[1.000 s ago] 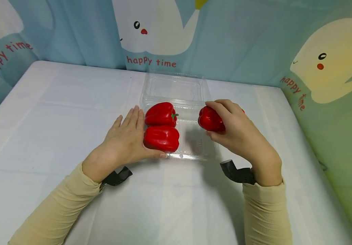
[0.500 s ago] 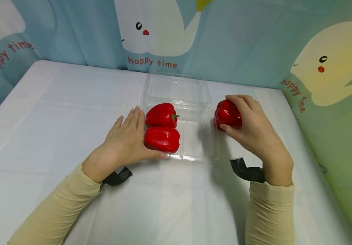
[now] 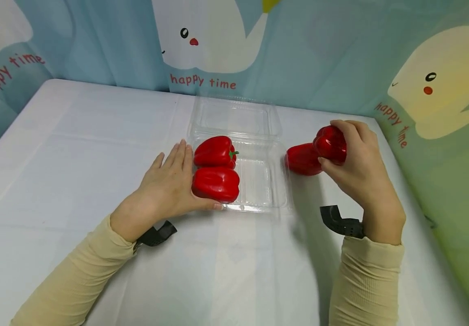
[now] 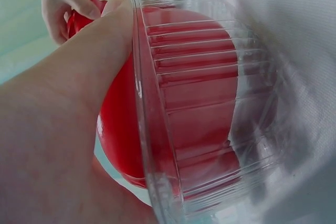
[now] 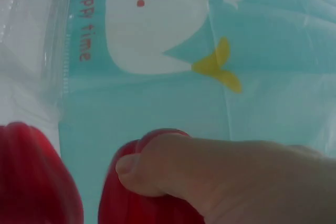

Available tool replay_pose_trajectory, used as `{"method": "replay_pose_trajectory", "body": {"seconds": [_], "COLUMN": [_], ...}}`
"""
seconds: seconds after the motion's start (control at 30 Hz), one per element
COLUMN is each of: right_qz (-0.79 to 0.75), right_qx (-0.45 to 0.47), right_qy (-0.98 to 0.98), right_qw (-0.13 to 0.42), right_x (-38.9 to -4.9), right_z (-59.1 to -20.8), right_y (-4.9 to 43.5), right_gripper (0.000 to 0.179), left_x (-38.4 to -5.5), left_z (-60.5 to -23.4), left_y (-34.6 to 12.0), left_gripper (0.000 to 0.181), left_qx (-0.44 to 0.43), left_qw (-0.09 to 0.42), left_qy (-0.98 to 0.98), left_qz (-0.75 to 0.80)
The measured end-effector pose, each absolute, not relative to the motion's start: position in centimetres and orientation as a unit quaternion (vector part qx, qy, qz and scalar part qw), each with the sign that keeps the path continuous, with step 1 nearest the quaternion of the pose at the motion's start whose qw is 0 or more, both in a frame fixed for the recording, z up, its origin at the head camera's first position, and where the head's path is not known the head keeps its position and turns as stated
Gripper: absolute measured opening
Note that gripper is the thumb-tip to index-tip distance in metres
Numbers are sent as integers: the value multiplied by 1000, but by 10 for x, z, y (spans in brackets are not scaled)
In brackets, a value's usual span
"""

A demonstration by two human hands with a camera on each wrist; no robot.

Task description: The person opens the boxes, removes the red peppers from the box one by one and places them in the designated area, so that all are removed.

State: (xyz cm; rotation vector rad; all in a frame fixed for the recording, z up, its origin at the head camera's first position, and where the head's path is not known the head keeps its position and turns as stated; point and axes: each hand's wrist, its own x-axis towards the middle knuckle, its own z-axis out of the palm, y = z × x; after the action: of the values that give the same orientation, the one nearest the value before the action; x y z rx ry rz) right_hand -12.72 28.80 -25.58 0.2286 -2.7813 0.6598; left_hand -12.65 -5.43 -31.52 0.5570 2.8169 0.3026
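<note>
My right hand (image 3: 360,156) grips a red bell pepper (image 3: 327,144), raised above the table on the right. In the right wrist view the thumb lies across that pepper. Just left of it, another red bell pepper (image 3: 302,160) sits beside the container's right edge. Inside the clear plastic clamshell container (image 3: 258,181), two red bell peppers lie side by side at the left: the rear one (image 3: 213,152) shows a green stem, the front one (image 3: 215,184) none. My left hand (image 3: 165,183) rests along the container's left side, fingers straight, thumb stretched along the front rim.
The container's lid (image 3: 234,117) lies folded back behind its base. A white cloth covers the table (image 3: 75,181). A printed curtain (image 3: 311,54) hangs behind and to the right.
My right hand has moved right with its bell pepper, from over the container to beyond its right edge, uncovering the pepper on the table. The left hand has stayed put.
</note>
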Motion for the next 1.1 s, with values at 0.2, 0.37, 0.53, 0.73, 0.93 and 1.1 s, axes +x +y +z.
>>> {"method": "replay_pose_trajectory", "body": {"seconds": [0.2, 0.37, 0.53, 0.73, 0.93, 1.1], "right_qz": [226, 213, 207, 200, 189, 185], "right_qx": [62, 45, 18, 8, 2, 2], "right_qy": [-959, -961, -966, -970, -975, -977], "right_qw": [159, 173, 153, 140, 115, 102], "right_x": [-128, -131, -130, -136, -145, -150], "right_z": [-262, -262, -266, -272, -288, -297], "right_y": [301, 310, 319, 329, 340, 345], "right_gripper": [65, 64, 65, 65, 62, 61], "left_x": [-126, -126, -126, -127, -127, -127], "left_z": [-315, -316, -316, -315, -316, -317], "left_y": [-54, -52, -52, -53, -54, -54], "left_gripper": [135, 135, 135, 135, 134, 134], "left_qx": [195, 194, 194, 193, 190, 188], "left_qw": [122, 122, 126, 125, 128, 126], "left_qy": [968, 968, 967, 968, 968, 969], "left_qz": [104, 104, 105, 99, 103, 104]}}
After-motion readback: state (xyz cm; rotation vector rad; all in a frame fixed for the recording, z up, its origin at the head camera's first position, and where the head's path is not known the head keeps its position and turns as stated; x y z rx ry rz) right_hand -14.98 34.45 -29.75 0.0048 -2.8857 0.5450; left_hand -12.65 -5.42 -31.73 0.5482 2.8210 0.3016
